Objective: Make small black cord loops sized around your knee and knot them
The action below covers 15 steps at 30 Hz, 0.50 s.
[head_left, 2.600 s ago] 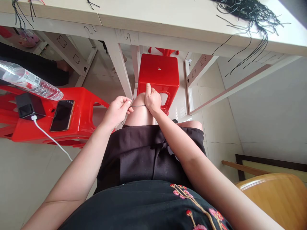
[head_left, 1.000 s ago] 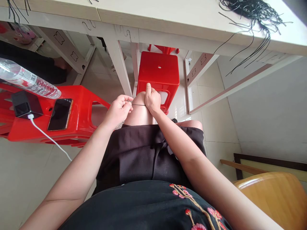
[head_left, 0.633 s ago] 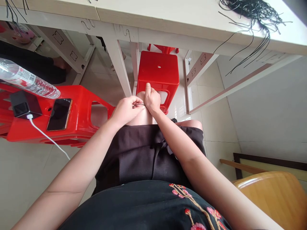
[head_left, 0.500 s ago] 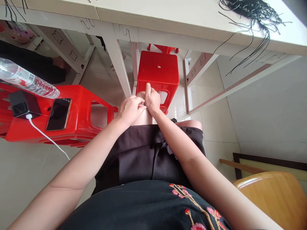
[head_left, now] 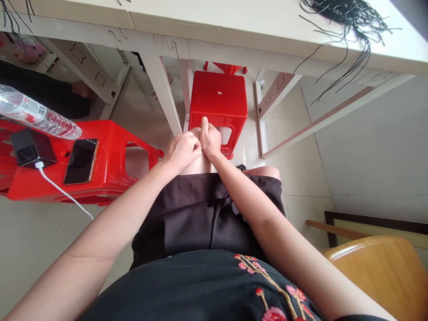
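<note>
Over my knee, my left hand (head_left: 183, 150) is closed, its fingertips pressed together; whatever may be between them is too small to make out. Beside it on the right, touching or nearly so, my right hand (head_left: 210, 139) has its fingers curled under and its thumb pointing away from me. What those fingers hold, if anything, is hidden. Just beyond my hands stands a red plastic stool (head_left: 219, 96). A bundle of black cords (head_left: 347, 15) lies on the pale table (head_left: 234, 38), with several strands hanging over its edge.
On another red stool (head_left: 112, 151) at the left are a clear bottle (head_left: 50, 116), a black phone (head_left: 80, 161) and a dark box (head_left: 31, 147) with a white cable (head_left: 63, 191). White table legs (head_left: 162, 89) stand ahead. A wooden chair (head_left: 381, 272) is at lower right.
The view has shifted slightly. A small dark thing seen earlier between my hands, at my left fingertips, no longer shows. Both hands stay closed over the knee.
</note>
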Available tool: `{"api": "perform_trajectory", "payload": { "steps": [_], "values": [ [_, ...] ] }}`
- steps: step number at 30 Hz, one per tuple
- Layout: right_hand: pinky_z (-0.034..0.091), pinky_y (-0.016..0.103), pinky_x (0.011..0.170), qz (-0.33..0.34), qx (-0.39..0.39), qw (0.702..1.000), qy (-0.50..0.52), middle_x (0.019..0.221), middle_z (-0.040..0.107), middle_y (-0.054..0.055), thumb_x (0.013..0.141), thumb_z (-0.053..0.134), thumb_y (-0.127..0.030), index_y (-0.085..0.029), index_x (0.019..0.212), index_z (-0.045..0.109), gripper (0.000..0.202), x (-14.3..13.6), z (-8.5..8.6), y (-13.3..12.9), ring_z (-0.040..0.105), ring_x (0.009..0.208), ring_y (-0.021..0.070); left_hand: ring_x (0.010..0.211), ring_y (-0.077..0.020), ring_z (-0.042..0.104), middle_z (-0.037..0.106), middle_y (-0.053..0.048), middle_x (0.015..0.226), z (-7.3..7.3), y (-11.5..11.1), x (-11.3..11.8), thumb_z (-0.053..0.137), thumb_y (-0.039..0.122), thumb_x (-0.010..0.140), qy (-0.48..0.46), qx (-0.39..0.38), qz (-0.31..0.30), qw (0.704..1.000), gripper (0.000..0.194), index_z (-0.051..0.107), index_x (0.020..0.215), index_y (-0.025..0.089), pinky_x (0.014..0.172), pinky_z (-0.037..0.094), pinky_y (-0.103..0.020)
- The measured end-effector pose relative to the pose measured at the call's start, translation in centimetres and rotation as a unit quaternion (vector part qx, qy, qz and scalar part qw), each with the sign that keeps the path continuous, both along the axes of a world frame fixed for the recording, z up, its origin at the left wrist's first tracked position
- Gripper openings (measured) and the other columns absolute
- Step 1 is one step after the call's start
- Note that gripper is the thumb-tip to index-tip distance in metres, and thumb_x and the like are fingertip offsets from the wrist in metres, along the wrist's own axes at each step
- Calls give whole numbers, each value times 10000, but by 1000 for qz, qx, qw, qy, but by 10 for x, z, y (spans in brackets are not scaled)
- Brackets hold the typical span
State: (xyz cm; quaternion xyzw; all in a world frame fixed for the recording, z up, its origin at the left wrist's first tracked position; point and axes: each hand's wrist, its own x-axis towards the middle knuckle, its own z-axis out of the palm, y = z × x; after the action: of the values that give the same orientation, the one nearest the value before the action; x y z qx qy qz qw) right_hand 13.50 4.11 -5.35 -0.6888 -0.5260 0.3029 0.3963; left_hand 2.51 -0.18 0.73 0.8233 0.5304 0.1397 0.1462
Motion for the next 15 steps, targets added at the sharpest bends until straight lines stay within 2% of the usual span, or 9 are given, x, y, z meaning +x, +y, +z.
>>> {"api": "perform_trajectory", "payload": {
  "steps": [4,7,9,12,15],
  "values": [
    [467,385,902,30,44,993,104,893,657,50,945,284,-496,-195,883,628,461,10,0,-5,621,959,206,640,-143,521,592,-26,707,2,-1,-7,542,240,709,-145,-68,56,985,150,629,616,160,634,406,-270],
    [472,333,906,11,108,979,171,957,672,58,905,399,-489,-166,920,617,390,18,9,-30,619,966,179,624,-125,503,598,-7,682,7,-7,-16,576,296,702,-257,-127,120,951,158,629,656,155,615,392,-249],
    [489,318,882,34,151,969,194,1003,671,76,846,516,-476,-162,979,603,351,20,16,-52,626,946,171,597,-110,481,592,7,655,10,-13,-21,605,332,693,-314,-163,156,922,183,641,691,153,596,381,-240],
    [520,305,806,112,186,957,194,983,671,80,765,632,-449,-176,1061,573,406,18,21,-81,638,871,160,574,-97,460,559,21,609,14,-19,-26,640,344,669,-359,-190,169,898,195,640,672,149,582,376,-232],
    [527,285,693,141,187,955,180,842,663,40,783,612,-420,-191,1053,571,356,13,24,-94,616,727,135,574,-95,460,547,22,589,18,-25,-27,654,343,658,-368,-193,166,894,195,643,653,148,568,371,-226]
  ]
}}
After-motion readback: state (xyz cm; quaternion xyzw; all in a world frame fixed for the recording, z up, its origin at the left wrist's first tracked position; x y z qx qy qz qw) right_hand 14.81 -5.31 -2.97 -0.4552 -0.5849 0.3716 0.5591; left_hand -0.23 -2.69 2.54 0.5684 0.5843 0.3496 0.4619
